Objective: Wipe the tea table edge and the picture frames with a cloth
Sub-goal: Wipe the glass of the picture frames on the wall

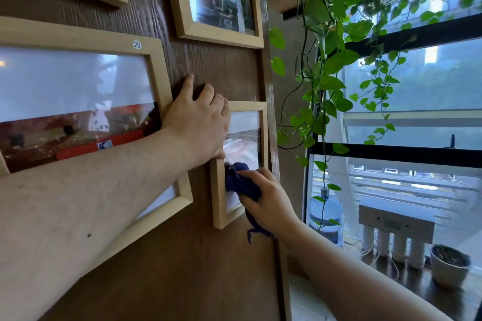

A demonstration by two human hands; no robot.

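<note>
Several light wooden picture frames hang on a dark wood wall panel [182,268]. My left hand [200,122] lies flat with fingers spread over the top left corner of a small frame [217,195], holding it against the wall. My right hand [266,200] is shut on a dark blue cloth [240,180] and presses it against the glass in the lower half of that small frame. A large frame [154,47] with a "20" sticker hangs to the left, partly behind my left forearm. Another frame [182,8] hangs above. The tea table is out of view.
A trailing green plant [333,60] hangs just right of the panel's edge. Behind it is a black-barred window [417,31]. On the sill below stand a small potted plant [448,266], a white filter unit [391,227] and a water bottle [326,214].
</note>
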